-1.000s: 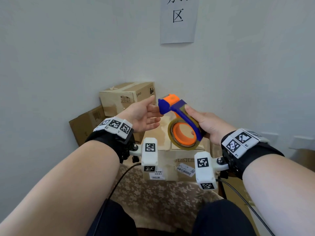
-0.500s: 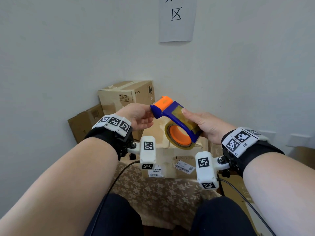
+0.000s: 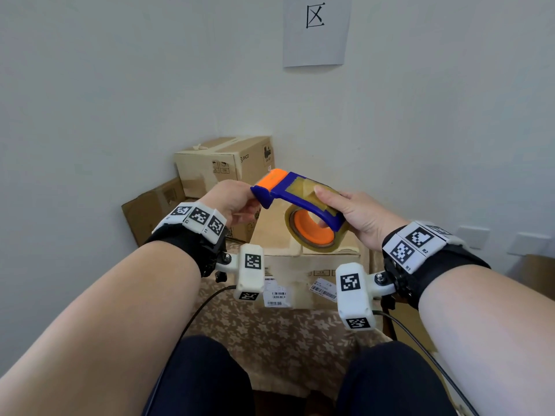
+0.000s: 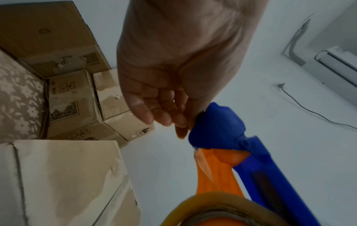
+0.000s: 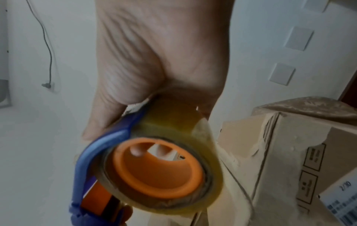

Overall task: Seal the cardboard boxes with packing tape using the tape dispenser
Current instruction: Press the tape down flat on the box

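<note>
A blue and orange tape dispenser (image 3: 303, 196) with a roll of clear tape is held in the air above a pale cardboard box (image 3: 273, 235). My right hand (image 3: 345, 205) grips the roll end, thumb on top of the tape. In the right wrist view a fingertip shows inside the orange core of the dispenser (image 5: 158, 168). My left hand (image 3: 250, 205) has curled fingers pinching the front cutter end. In the left wrist view the fingertips (image 4: 179, 126) touch the dispenser's blue head (image 4: 216, 126). The box (image 4: 67, 175) lies below, its top flaps closed.
Two more cardboard boxes (image 3: 222, 166) (image 3: 150, 208) are stacked at the back left against the white wall. The near box sits on a floral cloth (image 3: 285, 331). A paper sign (image 3: 315, 28) hangs on the wall. More cardboard (image 3: 537, 274) shows at far right.
The dispenser has tilted from steep to nearly level, its cutter end swinging left. My left hand went from an open palm beside it to fingers curled on the cutter end.
</note>
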Demonstrator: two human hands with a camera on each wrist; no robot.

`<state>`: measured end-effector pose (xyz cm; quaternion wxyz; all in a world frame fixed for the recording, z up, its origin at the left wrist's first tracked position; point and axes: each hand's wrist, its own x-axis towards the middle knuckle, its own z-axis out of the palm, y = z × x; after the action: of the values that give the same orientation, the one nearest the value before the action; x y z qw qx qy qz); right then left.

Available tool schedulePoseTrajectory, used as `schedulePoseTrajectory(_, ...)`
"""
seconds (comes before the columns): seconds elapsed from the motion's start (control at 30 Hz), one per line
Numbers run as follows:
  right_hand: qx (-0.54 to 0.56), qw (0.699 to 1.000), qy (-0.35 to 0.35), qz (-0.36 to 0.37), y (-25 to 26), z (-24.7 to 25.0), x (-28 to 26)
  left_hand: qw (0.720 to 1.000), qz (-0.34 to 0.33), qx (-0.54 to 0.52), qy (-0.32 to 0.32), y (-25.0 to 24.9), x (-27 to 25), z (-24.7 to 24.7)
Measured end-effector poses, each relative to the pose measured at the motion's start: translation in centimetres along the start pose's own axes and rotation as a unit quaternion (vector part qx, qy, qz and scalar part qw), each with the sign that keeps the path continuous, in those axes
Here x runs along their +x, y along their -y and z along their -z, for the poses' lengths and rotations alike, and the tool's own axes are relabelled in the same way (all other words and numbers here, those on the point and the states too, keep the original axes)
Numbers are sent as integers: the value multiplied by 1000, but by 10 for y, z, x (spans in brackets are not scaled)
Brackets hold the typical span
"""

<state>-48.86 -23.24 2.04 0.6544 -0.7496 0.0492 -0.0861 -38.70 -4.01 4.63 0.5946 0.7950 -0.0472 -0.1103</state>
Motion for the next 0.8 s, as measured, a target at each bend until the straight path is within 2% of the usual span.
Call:
schedulePoseTrajectory(0.1,1,999,-48,14,5,-5,3,1000,16,-13,-22,2,3,6)
schedulePoseTrajectory(0.23,-32,997,-71,24,16,-10,8,998,31,-28,-40,5,7,11)
schedulePoseTrajectory(0.33,-38,995,-90,14,20,-1,10,995,43,-33,-84,13,15,27)
schedulePoseTrajectory(0.53,-102,993,-61,-19,16,3,10,992,62,-7,-109,39,21,32)
schedulePoseTrajectory(0.8,-226,973,-36,-33,10,-2,20,992,68,-8,-103,84,25,14)
